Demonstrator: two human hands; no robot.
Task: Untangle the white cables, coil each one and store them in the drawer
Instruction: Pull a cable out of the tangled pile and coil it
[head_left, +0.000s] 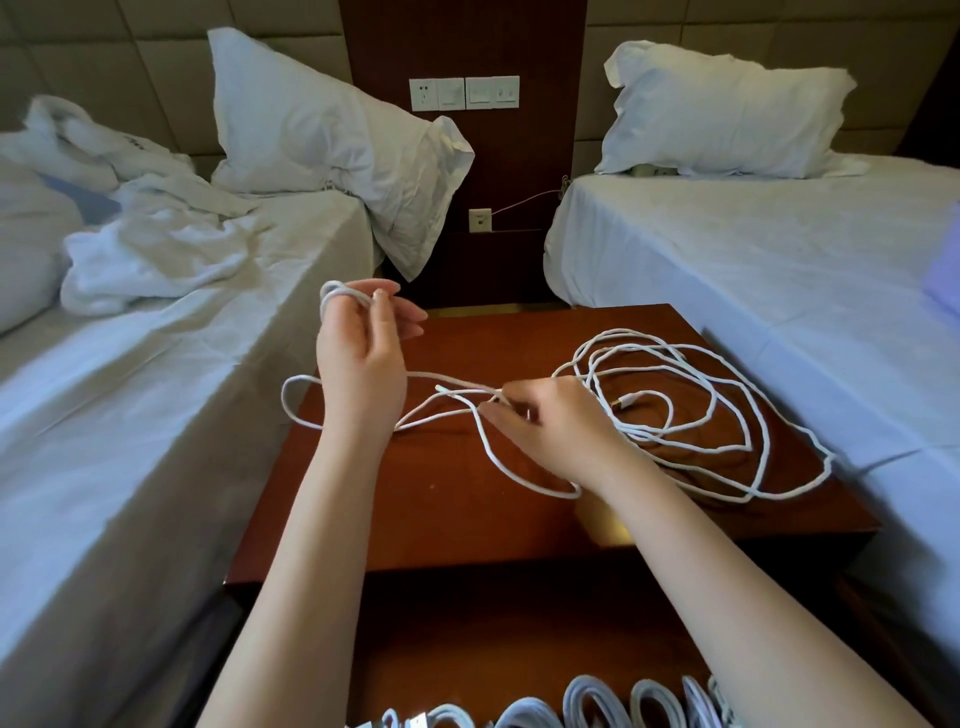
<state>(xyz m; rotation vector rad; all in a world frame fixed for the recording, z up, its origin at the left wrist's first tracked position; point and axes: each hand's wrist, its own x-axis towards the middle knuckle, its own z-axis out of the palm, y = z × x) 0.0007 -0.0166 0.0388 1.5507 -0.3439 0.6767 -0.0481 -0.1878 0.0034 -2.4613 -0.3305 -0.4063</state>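
A long white cable (727, 395) lies in loose tangled loops on the dark wooden nightstand (467, 519). My left hand (363, 358) is raised above the nightstand's left edge and pinches a small coil of the cable wound around its fingers. My right hand (550, 421) rests low over the middle of the top and pinches a strand near a connector end. A loop of cable hangs off the left edge between my hands. Several coiled white cables (597, 706) lie in the open drawer at the bottom edge of the view.
Two beds with white sheets flank the nightstand, the left bed (156, 389) carrying a crumpled towel and pillow, the right bed (779, 260) a pillow. A wooden wall panel (462, 93) with sockets and switches stands behind.
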